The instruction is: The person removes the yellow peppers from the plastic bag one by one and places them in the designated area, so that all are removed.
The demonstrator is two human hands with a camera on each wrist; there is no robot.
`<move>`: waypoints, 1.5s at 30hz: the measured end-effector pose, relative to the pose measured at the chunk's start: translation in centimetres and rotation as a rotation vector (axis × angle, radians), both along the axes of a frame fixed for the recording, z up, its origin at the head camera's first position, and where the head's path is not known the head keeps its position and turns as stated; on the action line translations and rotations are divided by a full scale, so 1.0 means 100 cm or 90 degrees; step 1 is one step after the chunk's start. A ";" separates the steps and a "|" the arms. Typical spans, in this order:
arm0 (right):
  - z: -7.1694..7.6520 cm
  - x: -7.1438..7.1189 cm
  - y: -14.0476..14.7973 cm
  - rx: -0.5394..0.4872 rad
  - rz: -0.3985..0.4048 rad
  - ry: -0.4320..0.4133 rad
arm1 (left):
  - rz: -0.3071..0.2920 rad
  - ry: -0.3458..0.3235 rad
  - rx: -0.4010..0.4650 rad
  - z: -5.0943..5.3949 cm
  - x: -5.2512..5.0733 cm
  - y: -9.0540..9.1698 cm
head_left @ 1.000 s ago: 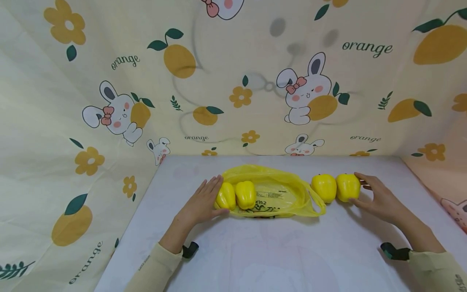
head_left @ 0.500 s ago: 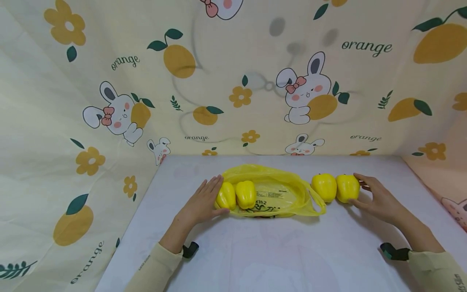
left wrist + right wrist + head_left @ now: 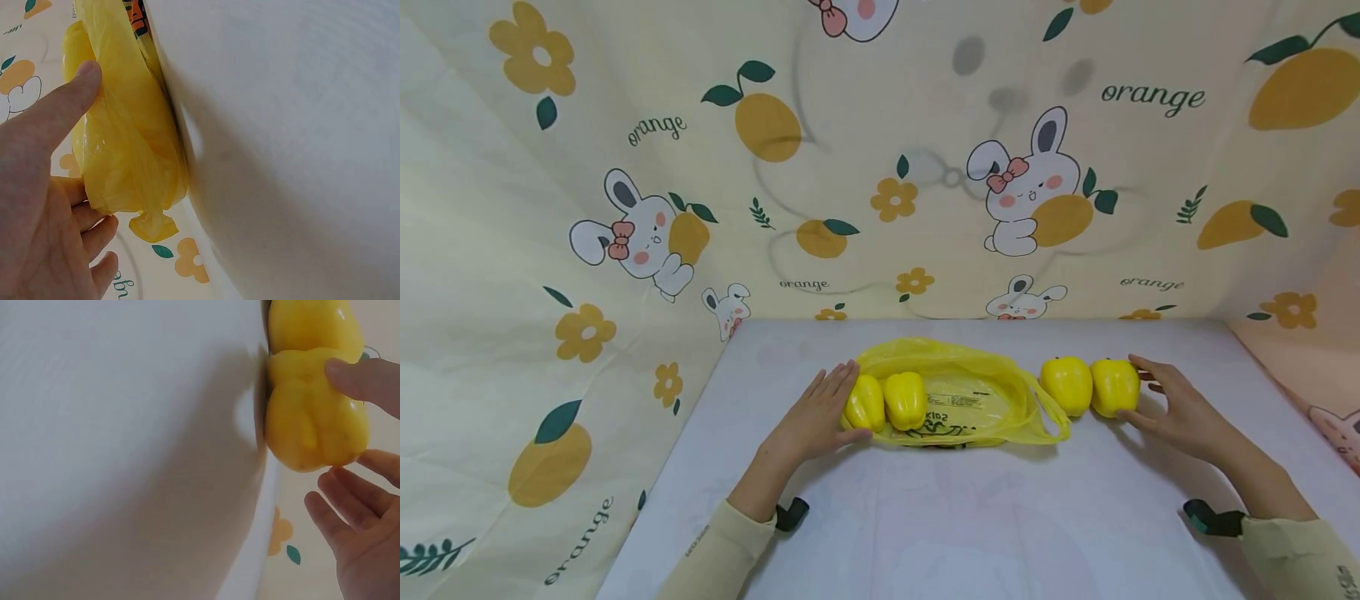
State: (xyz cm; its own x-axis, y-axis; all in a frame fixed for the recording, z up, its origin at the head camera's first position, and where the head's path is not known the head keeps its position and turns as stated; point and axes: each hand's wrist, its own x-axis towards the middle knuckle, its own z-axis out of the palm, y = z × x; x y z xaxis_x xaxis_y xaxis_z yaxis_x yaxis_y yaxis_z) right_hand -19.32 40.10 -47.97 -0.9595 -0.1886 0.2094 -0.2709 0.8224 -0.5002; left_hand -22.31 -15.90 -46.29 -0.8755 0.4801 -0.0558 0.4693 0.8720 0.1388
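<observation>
A yellow plastic bag (image 3: 958,417) lies on its side with its mouth facing me. Two yellow bell peppers (image 3: 906,401) sit in its left part. My left hand (image 3: 811,414) rests against the bag's left end, fingers straight, and the left wrist view shows the thumb on the thin plastic (image 3: 134,134). Right of the bag stand two more yellow bell peppers, an inner one (image 3: 1066,387) and an outer one (image 3: 1115,388), side by side. My right hand (image 3: 1176,410) holds the outer bell pepper (image 3: 315,422) between thumb and index finger; the other fingers are loose.
The white table (image 3: 925,517) reaches back to a cream cloth (image 3: 865,92) printed with rabbits and oranges, which also hangs at the left and right. One bag handle (image 3: 1051,417) loops out beside the inner pepper.
</observation>
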 end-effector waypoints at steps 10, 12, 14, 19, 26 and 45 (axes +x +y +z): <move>0.011 0.003 -0.003 -0.003 0.015 0.057 | -0.001 -0.001 0.005 0.000 -0.001 0.000; 0.013 0.003 -0.004 -0.003 0.015 0.065 | 0.001 -0.004 0.005 0.000 0.000 0.000; 0.015 0.003 -0.006 0.001 0.018 0.079 | 0.001 -0.006 0.009 0.000 0.000 0.000; 0.023 0.003 -0.011 0.009 0.025 0.109 | -0.004 -0.002 0.016 0.001 0.001 0.000; 0.035 0.003 -0.026 0.003 0.028 0.079 | -0.010 0.011 0.012 0.000 0.002 -0.001; 0.052 -0.001 -0.078 -0.012 0.093 0.071 | -0.007 0.004 0.017 -0.002 0.001 -0.001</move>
State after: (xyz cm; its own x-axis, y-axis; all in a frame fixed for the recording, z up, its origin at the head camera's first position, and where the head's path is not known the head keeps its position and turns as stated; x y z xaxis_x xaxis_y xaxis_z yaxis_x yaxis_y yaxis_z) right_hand -19.37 32.29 -42.81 -0.8926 -0.3202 0.3174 -0.4419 0.7611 -0.4748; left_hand -22.23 -15.98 -46.50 -0.8707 0.4903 -0.0377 0.4792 0.8631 0.1592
